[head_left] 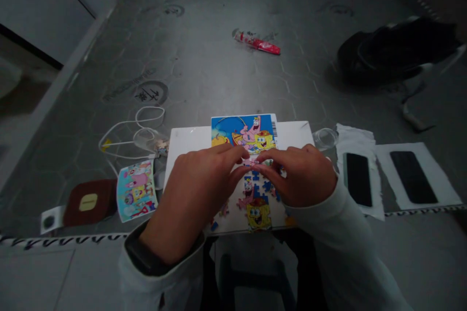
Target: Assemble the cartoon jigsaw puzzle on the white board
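Note:
My left hand (207, 175) and my right hand (297, 172) meet fingertip to fingertip over a white board (186, 141). Between the pinched fingers is a small pinkish puzzle piece (251, 161), partly covered by them. Below the hands lies a partly joined puzzle (259, 214) with a yellow cartoon face and a pink figure. Loose blue puzzle pieces (268, 186) lie to its right. Behind the fingers, a cartoon picture card (237, 129) rests at the board's far side, its lower edge hidden by my hands.
Left of the board are a second cartoon card (137, 189), a brown case (89, 201), a white cable (120, 124) and a clear cup (148, 140). Two dark phones (357, 180) on white sheets lie right. A red packet (259, 43) and black bag (386, 53) are farther back.

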Available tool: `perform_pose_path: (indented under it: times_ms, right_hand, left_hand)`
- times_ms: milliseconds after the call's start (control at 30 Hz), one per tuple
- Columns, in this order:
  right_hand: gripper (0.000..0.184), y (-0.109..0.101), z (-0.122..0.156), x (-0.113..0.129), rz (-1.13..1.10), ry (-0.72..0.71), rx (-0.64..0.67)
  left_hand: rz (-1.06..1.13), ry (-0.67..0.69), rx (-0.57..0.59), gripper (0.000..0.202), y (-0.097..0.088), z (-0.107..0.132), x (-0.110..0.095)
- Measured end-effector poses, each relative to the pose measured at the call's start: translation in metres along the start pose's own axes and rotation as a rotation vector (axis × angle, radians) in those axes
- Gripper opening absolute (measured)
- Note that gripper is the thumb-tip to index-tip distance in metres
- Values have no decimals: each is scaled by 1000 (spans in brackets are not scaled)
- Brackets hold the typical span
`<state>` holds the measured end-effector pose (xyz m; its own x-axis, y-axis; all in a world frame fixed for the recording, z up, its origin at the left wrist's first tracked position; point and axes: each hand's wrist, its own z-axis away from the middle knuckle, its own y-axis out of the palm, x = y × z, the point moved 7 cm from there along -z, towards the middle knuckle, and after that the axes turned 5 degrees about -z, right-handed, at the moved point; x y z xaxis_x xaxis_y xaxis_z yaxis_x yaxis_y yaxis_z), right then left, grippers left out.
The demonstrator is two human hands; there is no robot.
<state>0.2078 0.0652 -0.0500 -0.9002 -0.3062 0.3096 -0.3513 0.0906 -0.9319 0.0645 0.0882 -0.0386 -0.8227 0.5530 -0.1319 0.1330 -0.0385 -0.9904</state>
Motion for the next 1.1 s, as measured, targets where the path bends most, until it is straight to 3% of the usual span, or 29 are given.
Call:
perform_pose_path:
  times_ms: [167,300,433,567,700,900,1100]
  right_hand:
    - [37,2,-1,1,-10,-15,14]
    - [28,-1,-5,1,-26,36,21]
    - [26,4,-12,3,-72,105,131]
    - [18,13,-16,9,-97,88,227]
    - [11,15,-14,15,-138,34,173]
    - [14,11,-3,9,-160,-6,46]
    - [30,13,3,4,-271,-75,-26]
  left_hand:
    - [10,2,-9,18,-1,0,0]
    - [20,8,-3,16,-3,0,-1]
    - [-22,26,-6,15,-3,1,1]
    - [-48,21,-6,16,-1,1,4]
    - [-53,12,54,19,3,-1,5]
    - [-27,17,30,16,-1,-2,2]
    - [39,17,61,13,0,-1,-2]
